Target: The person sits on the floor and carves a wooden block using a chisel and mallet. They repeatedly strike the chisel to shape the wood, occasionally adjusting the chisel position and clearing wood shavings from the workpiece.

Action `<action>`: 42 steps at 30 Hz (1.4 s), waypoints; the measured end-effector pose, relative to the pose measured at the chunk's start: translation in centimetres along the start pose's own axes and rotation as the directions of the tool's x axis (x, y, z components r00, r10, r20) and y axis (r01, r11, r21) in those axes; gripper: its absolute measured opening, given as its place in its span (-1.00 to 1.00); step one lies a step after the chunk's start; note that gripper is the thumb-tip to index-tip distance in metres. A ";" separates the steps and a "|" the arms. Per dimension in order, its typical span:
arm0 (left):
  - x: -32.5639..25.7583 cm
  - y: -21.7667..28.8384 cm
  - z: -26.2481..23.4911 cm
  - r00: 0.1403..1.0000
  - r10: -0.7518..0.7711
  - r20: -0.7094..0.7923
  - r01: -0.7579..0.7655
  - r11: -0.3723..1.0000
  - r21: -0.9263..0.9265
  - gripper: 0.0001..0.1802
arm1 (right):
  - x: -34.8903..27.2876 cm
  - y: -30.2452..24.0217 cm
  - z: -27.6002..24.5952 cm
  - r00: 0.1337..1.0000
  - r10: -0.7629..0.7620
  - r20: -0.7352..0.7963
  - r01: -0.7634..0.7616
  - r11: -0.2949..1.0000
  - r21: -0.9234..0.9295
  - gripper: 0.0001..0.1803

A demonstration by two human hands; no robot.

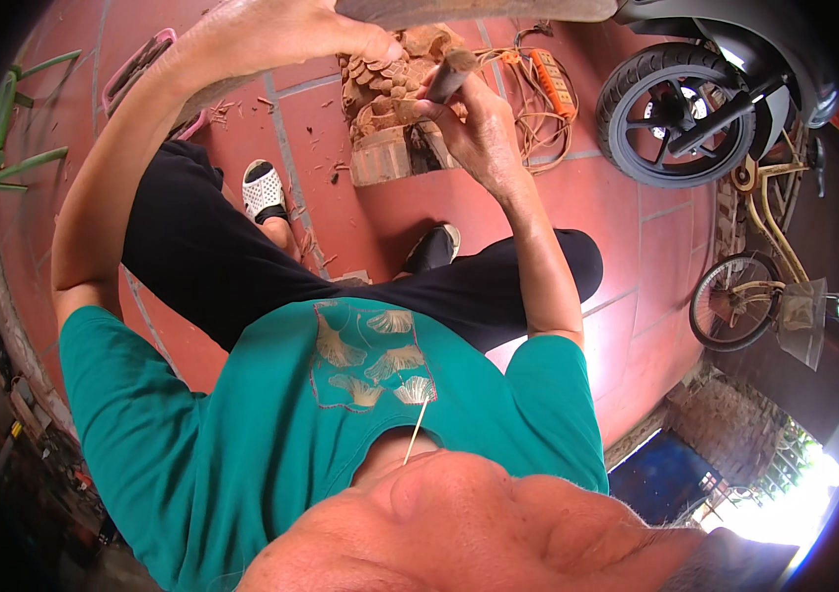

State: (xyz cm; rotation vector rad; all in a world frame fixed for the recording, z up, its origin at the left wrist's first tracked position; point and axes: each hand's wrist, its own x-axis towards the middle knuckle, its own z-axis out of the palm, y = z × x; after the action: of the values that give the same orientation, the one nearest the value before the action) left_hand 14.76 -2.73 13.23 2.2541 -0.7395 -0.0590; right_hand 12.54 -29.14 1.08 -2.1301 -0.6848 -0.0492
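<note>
Up at the top edge, my left hand [281, 35] is closed around a long wooden club-like mallet [489, 10], which stretches off to the right; some fingers are cut off by the frame. My right hand [484, 123] grips a chisel [452, 74] by its thick round wooden handle, butt end up. The blade is hard to make out against the wood. Both hands are over a brown wood carving [378, 87] with rounded, overlapping scale-like relief, set on the floor in front of my feet. A pale uncarved block face [380, 158] shows at its near side.
Red floor tiles [637, 247] hold scattered wood shavings. An orange power strip [551, 84] with coiled cord lies right of the carving. A motorbike wheel [676, 115] and a bicycle wheel [733, 301] stand farther right. Green chair legs [30, 168] and a pink-rimmed item [138, 64] are left.
</note>
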 end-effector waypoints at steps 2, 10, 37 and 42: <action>-0.9 2.8 -0.2 0.992 -0.097 -0.077 0.098 0.995 0.009 -0.09 | 0.6 -0.3 0.2 0.999 -0.043 -0.017 0.043 0.999 -0.018 -0.70; -0.9 0.8 -0.5 0.974 -0.157 0.165 0.140 0.984 0.109 -0.05 | 1.1 -0.1 0.6 0.996 -0.093 0.011 0.094 0.990 -0.101 -0.68; -1.3 -1.3 2.1 0.990 -0.042 0.136 0.036 0.998 0.047 -0.15 | 0.7 0.4 0.2 1.000 -0.007 0.016 0.008 0.994 -0.111 -0.75; -0.6 -1.1 3.6 0.999 0.019 0.032 -0.019 1.000 0.002 -0.39 | 0.6 2.0 -0.8 0.995 0.016 0.101 -0.021 0.998 0.051 -0.78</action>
State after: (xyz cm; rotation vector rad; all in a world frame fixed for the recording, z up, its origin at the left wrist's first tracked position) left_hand 13.89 -4.13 9.78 2.2531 -0.7781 -0.0853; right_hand 14.26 -30.41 0.25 -2.0994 -0.7174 0.0857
